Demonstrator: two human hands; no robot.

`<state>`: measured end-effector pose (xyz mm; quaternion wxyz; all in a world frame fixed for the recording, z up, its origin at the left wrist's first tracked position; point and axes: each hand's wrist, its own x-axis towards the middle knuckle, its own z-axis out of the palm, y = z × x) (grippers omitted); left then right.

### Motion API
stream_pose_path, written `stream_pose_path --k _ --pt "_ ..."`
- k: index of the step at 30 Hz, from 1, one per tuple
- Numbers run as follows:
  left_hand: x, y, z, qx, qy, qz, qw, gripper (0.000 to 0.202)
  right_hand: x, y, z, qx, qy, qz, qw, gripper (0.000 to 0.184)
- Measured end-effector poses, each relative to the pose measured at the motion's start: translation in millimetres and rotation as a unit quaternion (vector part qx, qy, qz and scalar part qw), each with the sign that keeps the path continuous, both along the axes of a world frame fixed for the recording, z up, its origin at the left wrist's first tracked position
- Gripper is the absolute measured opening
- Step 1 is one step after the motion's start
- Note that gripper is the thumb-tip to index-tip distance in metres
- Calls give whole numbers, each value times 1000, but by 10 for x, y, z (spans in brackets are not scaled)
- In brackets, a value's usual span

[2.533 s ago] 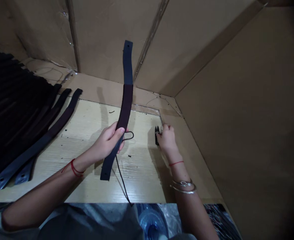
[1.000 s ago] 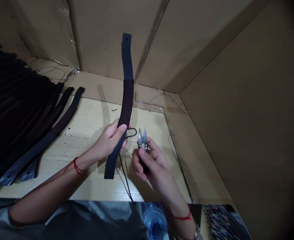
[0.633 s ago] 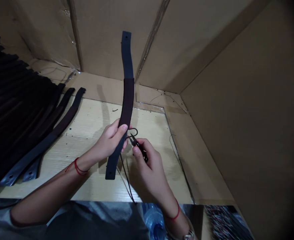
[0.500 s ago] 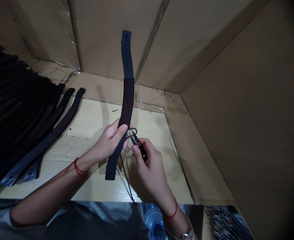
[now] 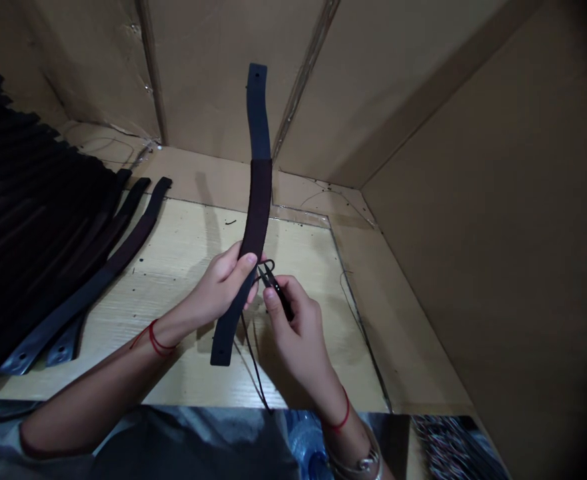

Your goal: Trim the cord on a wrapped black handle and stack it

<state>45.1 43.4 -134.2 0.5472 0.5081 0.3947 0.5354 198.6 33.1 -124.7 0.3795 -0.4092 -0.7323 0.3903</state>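
My left hand (image 5: pixel 230 277) is closed around a dark curved strap (image 5: pixel 260 200), its thumb on the front. The strap has a hole near each end and a dark reddish-brown wrapped middle section. It stands nearly upright over the table. In my right hand (image 5: pixel 298 327) is a pair of thread snips (image 5: pixel 278 290), blades pointing up and left at the strap's edge. A dark cord (image 5: pixel 253 357) loops out beside my left thumb, close to the blades, and hangs down to the table's front edge. Whether the blades touch the cord I cannot tell.
Many similar dark straps (image 5: pixel 138 233) lie stacked at the left. Cardboard walls (image 5: pixel 213 80) enclose the wooden table (image 5: pixel 173 267) at the back and right. Below the front edge are a clear plastic bottle (image 5: pixel 306 440) and a bundle of dark strands (image 5: pixel 453 443).
The strap's upper end has shifted slightly right. The snips' blades have come a little closer to the strap's edge and the cord loop. Both hands keep their hold.
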Motion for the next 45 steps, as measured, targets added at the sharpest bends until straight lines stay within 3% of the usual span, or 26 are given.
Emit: stream_pose_path --k 12,28,37,41,45 --pt "28 -15 21 -40 -24 9 999 38 -40 5 -1 55 -19 5 998 14" --pt "50 -36 14 -16 -28 -6 999 36 -39 22 -52 97 -6 -10 995 16" --pt "85 -6 -52 -8 5 47 999 36 -196 -70 -115 -23 155 -33 987 26" --pt "94 -5 -100 5 39 45 998 34 -237 -158 -199 -61 176 -64 980 30" --pt "47 26 -47 2 25 71 997 34 -146 -322 -292 -108 166 -137 971 42"
